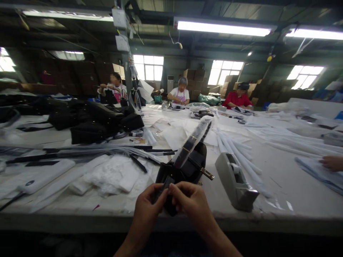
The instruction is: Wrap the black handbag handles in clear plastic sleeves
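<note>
A black handbag (194, 162) with gold-coloured metal fittings lies near the table's front edge. One of its straps (187, 146) sticks up and away from me, covered in clear plastic wrap. My left hand (150, 200) is closed around a dark strap end (166, 185) on the near side of the bag. Close beside it, my right hand (189, 200) pinches at the same strap end with thumb and forefinger. What sits between those fingertips is too small to make out. A grey tape dispenser (235, 182) stands just right of the bag.
Black bags (102, 119) are piled at the left. Crumpled white paper (109, 175), a white power strip (49, 175) and black straps lie nearer. Long white wrapped rolls (238, 153) spread to the right. Another person's hand (332, 163) rests on bluish sheets at the right edge. Three people sit across the table.
</note>
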Demonstrator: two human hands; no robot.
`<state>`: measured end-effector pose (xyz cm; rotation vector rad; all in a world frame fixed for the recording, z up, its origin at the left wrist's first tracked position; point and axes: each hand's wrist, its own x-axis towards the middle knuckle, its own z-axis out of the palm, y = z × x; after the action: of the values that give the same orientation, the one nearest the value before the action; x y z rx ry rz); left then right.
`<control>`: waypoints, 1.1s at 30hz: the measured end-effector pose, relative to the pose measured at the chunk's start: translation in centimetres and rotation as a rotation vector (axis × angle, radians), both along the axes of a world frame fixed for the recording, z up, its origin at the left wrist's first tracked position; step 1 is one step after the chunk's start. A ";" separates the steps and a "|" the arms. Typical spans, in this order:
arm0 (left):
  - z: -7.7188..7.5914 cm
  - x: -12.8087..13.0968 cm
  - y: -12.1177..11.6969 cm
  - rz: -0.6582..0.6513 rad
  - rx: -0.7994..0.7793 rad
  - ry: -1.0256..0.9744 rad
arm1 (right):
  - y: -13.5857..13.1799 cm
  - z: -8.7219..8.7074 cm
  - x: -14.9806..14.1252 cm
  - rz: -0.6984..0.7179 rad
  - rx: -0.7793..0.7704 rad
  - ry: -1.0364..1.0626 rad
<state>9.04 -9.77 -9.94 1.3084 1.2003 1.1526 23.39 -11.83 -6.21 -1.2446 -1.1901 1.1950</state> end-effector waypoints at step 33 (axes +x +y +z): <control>0.4 -1.0 -0.8 -0.294 -0.457 -0.462 | 0.6 -3.2 -0.3 0.033 -0.094 -0.007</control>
<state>8.01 -10.61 -9.56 0.7817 0.8293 0.8385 23.08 -11.27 -9.36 -1.3036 -1.1753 1.2848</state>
